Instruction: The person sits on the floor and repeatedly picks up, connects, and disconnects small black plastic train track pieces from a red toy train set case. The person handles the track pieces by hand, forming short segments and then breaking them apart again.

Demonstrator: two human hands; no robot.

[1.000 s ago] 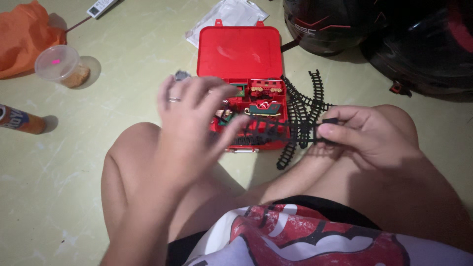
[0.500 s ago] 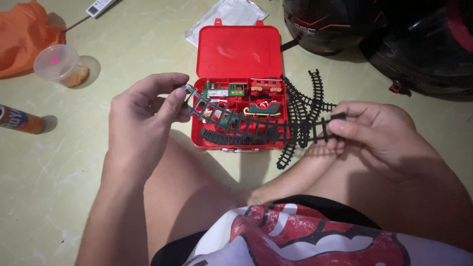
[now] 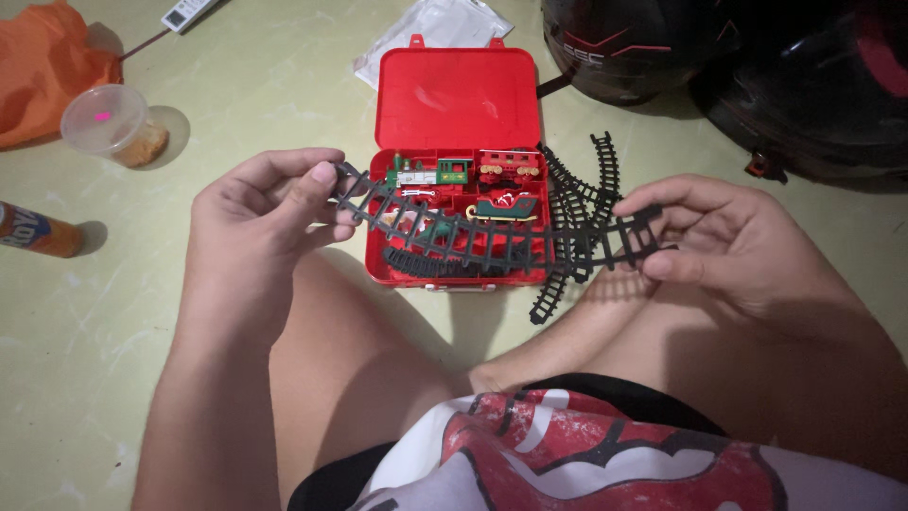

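Left hand (image 3: 260,213) and right hand (image 3: 728,237) raised, each pinching end of black track strip (image 3: 482,237) over red case (image 3: 459,104)

Both hands (image 3: 260,213) (image 3: 728,241) pinch a curved black track (image 3: 492,238) above a red case (image 3: 459,99).

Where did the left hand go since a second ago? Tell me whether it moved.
Yes. The left hand moved left, off the red case, and now pinches the black track.

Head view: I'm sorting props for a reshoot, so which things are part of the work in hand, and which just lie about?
In hand:
left hand
right hand
black track
loose track pieces
red case
toy train cars

Lying about:
orange bag
plastic cup
tube
helmets
white packet
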